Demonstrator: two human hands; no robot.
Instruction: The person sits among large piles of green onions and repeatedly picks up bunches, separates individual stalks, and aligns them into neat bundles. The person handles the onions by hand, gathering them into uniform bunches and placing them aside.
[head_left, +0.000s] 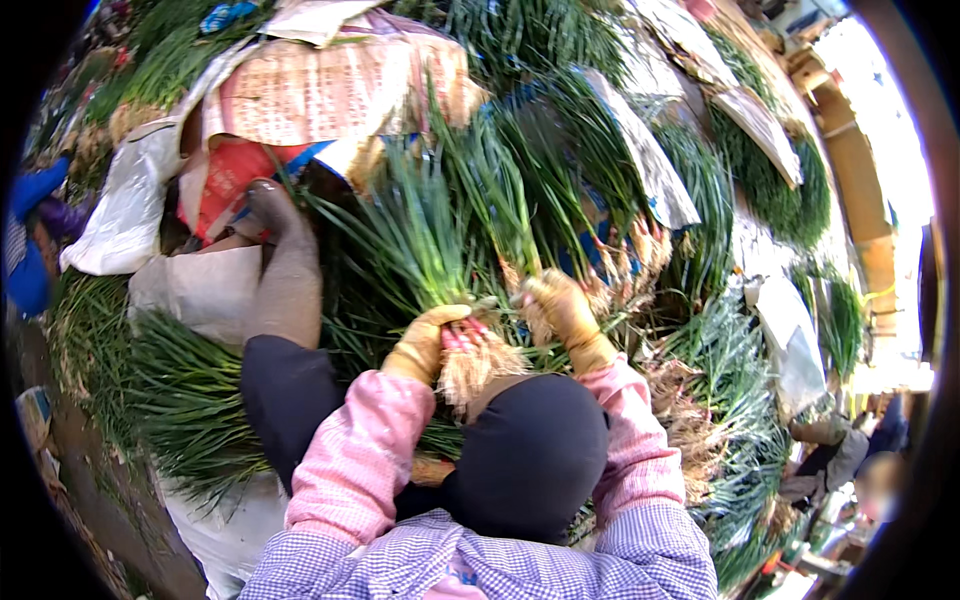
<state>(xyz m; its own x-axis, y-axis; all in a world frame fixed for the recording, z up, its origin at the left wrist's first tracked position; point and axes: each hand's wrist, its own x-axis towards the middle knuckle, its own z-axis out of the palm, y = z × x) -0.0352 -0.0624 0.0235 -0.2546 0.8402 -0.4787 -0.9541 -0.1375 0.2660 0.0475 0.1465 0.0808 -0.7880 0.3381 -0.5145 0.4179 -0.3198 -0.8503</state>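
My left hand (424, 341), in a tan glove, grips a bunch of green onions (427, 255) just above its reddish bases. The leaves fan upward and the pale roots hang beside my raised knee. To the right, my right hand (562, 311), also gloved, has its fingers closed around the lower end of a smaller clump of green onions (517, 232); part of that hand is blurred. Just beyond it lie further green onions (626, 259) with their roots towards me.
Heaped green onions (187, 382) surround my legs. A printed sack (315, 90) lies ahead, a white sack (127, 202) to the left and another sheet (645, 157) at upper right. Other people are partly visible at the far left (34, 225) and lower right (840, 457).
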